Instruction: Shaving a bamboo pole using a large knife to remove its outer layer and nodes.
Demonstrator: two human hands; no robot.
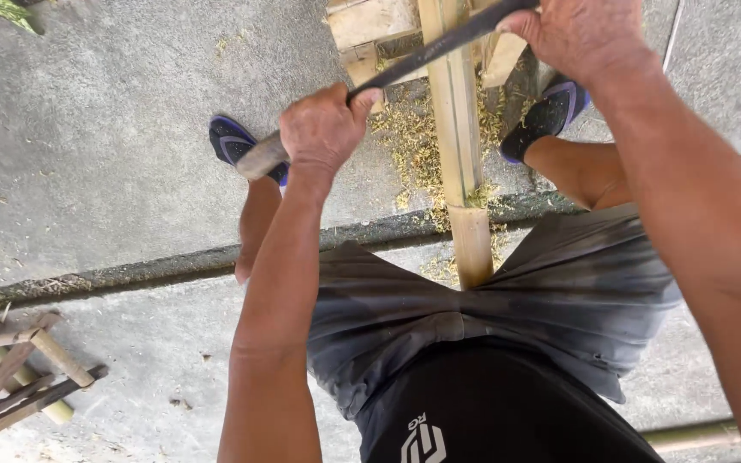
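Note:
A long bamboo pole [459, 137] runs from between my legs up to a wooden block [375, 21] at the top. Across the pole lies a dark metal blade [426, 51] with a pale wooden handle [261, 158]. My left hand [323, 129] is closed around the handle end, left of the pole. My right hand [581, 34] grips the blade's far end, right of the pole. Pale bamboo shavings [413, 141] lie scattered around the pole.
My feet in dark sandals with blue edges [233, 141] [551, 111] rest on grey concrete either side of the pole. A dark seam [130, 274] crosses the concrete. A small frame of bamboo sticks [10, 377] sits at lower left. Another bamboo pole [692, 435] lies at lower right.

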